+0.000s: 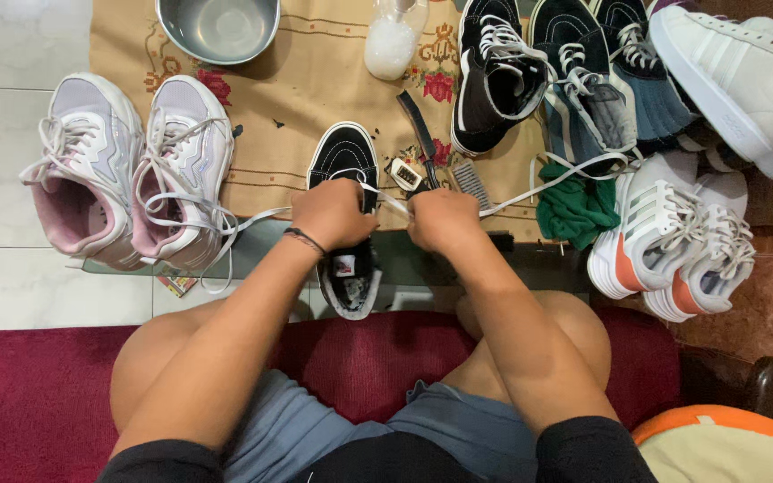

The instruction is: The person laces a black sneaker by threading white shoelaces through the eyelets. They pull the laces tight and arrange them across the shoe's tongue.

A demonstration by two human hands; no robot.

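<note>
Mat: a tan woven cloth [315, 80] with red flower patterns covers the floor, flat and a little rumpled, and carries nearly everything here.
Step in hand: judging by the hands, lacing is under way on the black shoe [347, 215], a canvas high-top with a white rubber toe, lying toe-away just in front of the knees, half on the mat.
Lace: a flat white lace [530, 190] runs taut from the shoe's eyelets out to the right, over the mat's edge toward the green cloth.
Left hand: the left hand [331, 213] rests on the shoe's upper, grip pressed together and pinching the lace at the eyelets; a thin dark band circles the wrist.
Right hand: the right hand [443, 219] sits just beside it, fingers curled shut on the same lace, pulling it sideways.
Next move: likely calls for a steady shoe and a fine pinch to feed the lace tip through a small eyelet.
Neighbours: pink-and-white sneakers [127, 170] at left, padded and chunky; a steel bowl [218, 27], smooth and round; a crumpled green cloth [574, 207]; a small comb-like brush [470, 183].
</note>
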